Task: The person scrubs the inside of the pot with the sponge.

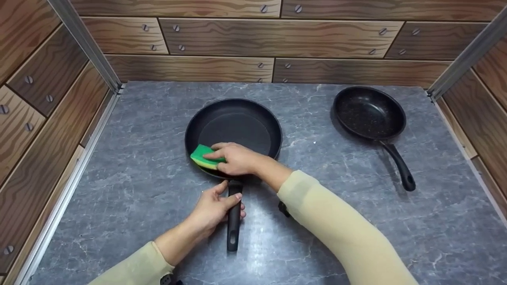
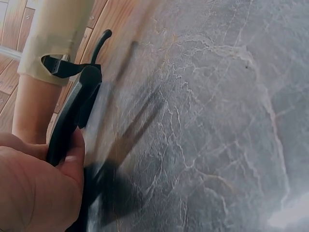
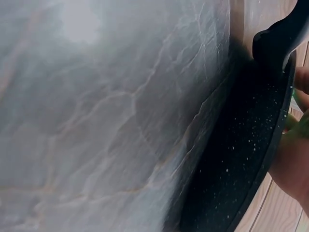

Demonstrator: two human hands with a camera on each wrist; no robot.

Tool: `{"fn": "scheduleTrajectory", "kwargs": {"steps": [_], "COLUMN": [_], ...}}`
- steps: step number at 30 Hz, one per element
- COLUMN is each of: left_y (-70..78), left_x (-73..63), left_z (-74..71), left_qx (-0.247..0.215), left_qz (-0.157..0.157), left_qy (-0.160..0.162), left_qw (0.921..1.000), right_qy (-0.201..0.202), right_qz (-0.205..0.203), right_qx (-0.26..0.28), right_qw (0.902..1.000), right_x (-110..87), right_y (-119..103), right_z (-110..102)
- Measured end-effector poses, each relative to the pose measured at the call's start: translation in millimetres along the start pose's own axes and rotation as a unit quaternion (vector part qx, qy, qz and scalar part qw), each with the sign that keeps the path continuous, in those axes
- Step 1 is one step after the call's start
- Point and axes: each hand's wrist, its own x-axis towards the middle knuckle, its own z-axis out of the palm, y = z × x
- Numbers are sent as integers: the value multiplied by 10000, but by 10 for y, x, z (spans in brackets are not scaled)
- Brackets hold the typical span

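A large black frying pan (image 1: 241,128) lies in the middle of the counter, its handle (image 1: 233,225) pointing toward the person. Around that handle, close to the pan, the left hand (image 1: 216,208) holds with thumb on top and fingers beneath; the left wrist view shows this grip on the handle (image 2: 72,113) too. Inside the pan, at its near left wall, the right hand (image 1: 237,159) grips a green and yellow sponge (image 1: 201,152). In the right wrist view the pan's speckled outer side (image 3: 236,159) hides most of the sponge and fingers.
A second, smaller black frying pan (image 1: 368,113) stands at the back right, its handle (image 1: 400,166) angled toward the near right. The grey marbled counter (image 1: 130,158) is bounded by wood-patterned walls (image 1: 222,37) at the back and both sides, with metal corner posts.
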Motion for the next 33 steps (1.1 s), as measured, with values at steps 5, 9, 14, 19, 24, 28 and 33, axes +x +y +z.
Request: {"fn": "scheduleTrajectory", "kwargs": {"steps": [5, 9, 14, 19, 24, 28, 33], "left_y": [1, -15, -25, -17, -4, -6, -4], "left_x": [7, 8, 2, 9, 16, 20, 20], "left_z": [-3, -9, -27, -33, -35, -29, -12], "left_qx": [-51, -35, -28, -45, -9, 12, -35], "left_qz": [22, 2, -49, -24, -23, -43, -65], "left_qy": [-61, -38, 14, -17, 1, 4, 17], "left_qw": [10000, 10000, 10000, 10000, 10000, 10000, 10000], "right_qy": [72, 139, 174, 63, -134, -90, -51], "right_qz": [60, 103, 126, 327, 471, 471, 698], "right_qx": [-169, -363, -477, -844, -1479, -1899, -2250], "right_qw": [9998, 9992, 9986, 9959, 9878, 9806, 9718], "right_x": [95, 165, 242, 268, 283, 316, 381], "right_y": [9, 22, 30, 19, 3, 14, 28], "right_z": [-2, 5, 15, -9, -43, -41, -46]}}
